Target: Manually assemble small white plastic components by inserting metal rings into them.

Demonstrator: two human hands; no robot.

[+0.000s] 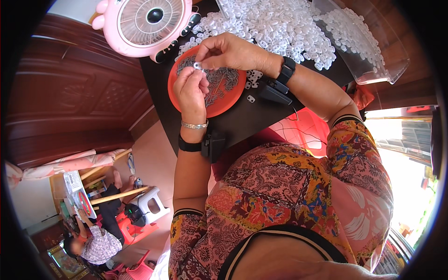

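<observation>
Dark tabletop [233,128] lies toward 12 o'clock. One small white piece [198,66] is pinched between the fingertips of both hands, left hand [191,91] and right hand [228,51], above the orange bowl [241,91] of grey parts [227,78]. Should either pinch slacken, the piece could be lost among them. Loose white pieces [251,99] at the bowl's 3 o'clock could be scattered by the wrist-worn black device [274,93]; at 2 o'clock, the white heap [280,30] could be toppled if nudged.
</observation>
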